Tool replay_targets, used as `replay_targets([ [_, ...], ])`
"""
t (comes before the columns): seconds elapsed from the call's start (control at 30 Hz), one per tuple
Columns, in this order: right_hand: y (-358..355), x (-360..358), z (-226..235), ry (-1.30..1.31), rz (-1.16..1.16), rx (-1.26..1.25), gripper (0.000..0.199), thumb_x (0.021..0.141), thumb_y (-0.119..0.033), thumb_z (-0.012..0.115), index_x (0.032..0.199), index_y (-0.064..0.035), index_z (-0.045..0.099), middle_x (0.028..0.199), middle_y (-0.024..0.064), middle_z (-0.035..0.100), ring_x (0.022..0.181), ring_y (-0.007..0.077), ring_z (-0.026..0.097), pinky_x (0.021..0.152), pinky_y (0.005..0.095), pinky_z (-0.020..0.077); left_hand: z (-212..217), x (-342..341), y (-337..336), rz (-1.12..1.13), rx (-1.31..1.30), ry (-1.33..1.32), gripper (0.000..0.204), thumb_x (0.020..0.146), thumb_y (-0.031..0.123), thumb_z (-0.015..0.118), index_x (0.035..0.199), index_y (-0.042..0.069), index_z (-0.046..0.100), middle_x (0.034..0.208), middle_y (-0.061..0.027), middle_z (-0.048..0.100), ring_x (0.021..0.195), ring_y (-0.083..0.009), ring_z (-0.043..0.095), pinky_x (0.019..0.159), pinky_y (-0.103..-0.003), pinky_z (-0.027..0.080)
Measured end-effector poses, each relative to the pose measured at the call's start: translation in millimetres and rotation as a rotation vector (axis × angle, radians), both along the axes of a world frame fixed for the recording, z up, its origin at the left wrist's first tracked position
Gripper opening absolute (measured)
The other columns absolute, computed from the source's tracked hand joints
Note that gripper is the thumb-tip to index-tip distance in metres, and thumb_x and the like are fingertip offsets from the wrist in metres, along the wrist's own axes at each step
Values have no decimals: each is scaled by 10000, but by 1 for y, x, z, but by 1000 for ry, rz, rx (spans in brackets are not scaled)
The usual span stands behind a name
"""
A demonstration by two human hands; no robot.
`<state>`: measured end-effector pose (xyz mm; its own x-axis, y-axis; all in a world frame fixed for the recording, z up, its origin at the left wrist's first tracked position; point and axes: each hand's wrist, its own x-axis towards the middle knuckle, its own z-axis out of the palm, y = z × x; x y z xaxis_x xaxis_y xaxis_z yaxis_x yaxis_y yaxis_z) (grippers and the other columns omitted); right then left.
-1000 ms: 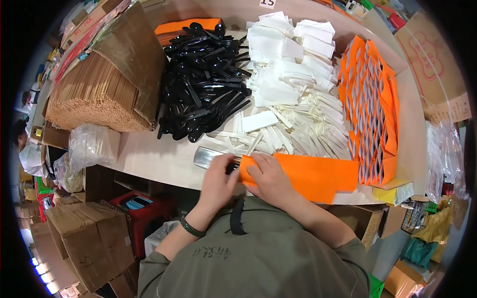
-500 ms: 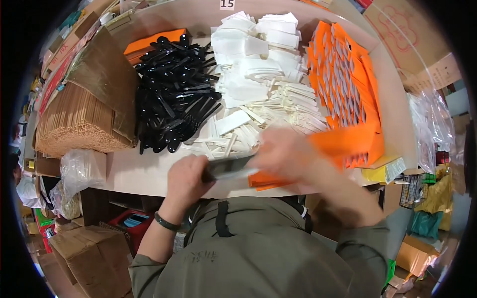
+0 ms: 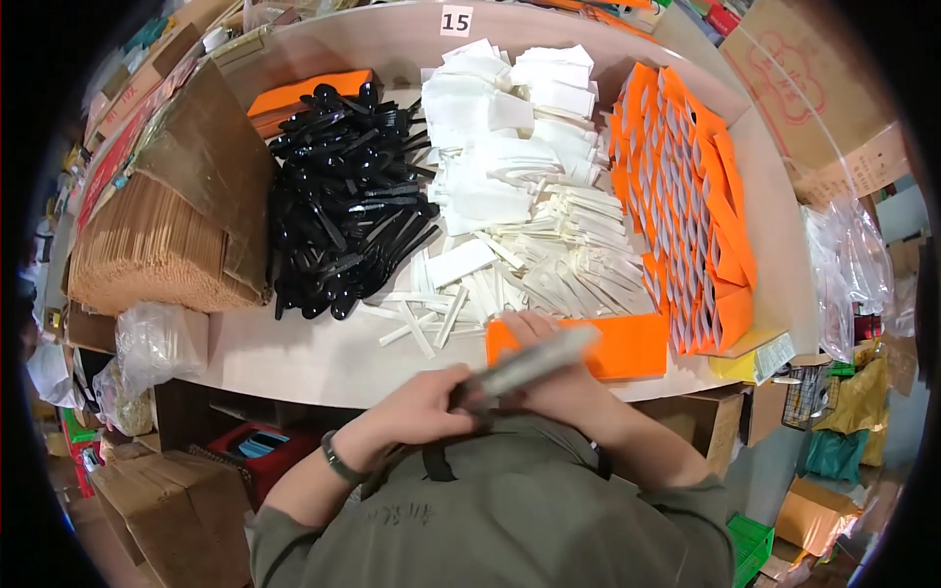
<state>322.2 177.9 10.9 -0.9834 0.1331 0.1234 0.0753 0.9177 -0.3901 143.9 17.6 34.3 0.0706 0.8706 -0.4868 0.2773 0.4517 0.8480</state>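
Note:
My left hand (image 3: 428,402) is closed around one end of a long, narrow grey-and-black object (image 3: 524,367), smeared by motion, its kind unclear. The object slants up to the right, passing in front of my right hand (image 3: 564,387). My right hand's fingers lie stretched out on the left end of a flat orange paper sleeve (image 3: 622,345) at the table's front. Beyond my hands are loose narrow white paper packets (image 3: 588,225) and white napkins (image 3: 490,162). To their left is a heap of black plastic spoons and forks (image 3: 343,196).
Orange sleeves with grey-white openings stand in rows (image 3: 686,216) at the right. An open carton of brown, stick-like pieces (image 3: 162,245) stands at the left. Another orange stack (image 3: 309,93) lies behind the black cutlery. A raised wall (image 3: 392,34) edges the table (image 3: 284,358).
The grey-and-black object has tilted up at its right end. My right hand has come in toward my body, and the orange sleeve now lies flat under its fingers. The view has shifted slightly.

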Motion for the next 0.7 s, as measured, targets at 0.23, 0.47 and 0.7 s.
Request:
replay_targets([
  [0.23, -17, -25, -2, -286, -332, -153, 375, 904, -408, 654, 766, -59, 651, 605, 121, 625, 571, 348, 627, 544, 470, 484, -40, -29, 23, 487, 170, 523, 369, 717, 257, 758, 944, 21, 588, 862, -176, 628, 847, -364, 642, 738, -418, 510],
  [0.47, -13, -35, -5, -303, -474, -280, 224, 889, -260, 624, 795, -56, 627, 656, 144, 634, 637, 344, 643, 599, 475, 498, -45, -18, -36, 441, 381, 715, 534, 706, 187, 796, 1172, 48, 574, 951, -154, 621, 859, -371, 625, 744, -414, 516],
  [0.7, -43, -50, -9, -222, -243, -351, 195, 844, -233, 614, 798, -43, 615, 704, 173, 649, 670, 377, 646, 650, 487, 509, -18, -31, -50, 56, 294, 780, 672, 735, 308, 822, 1301, 75, 545, 960, -117, 605, 850, -322, 632, 699, -412, 512],
])
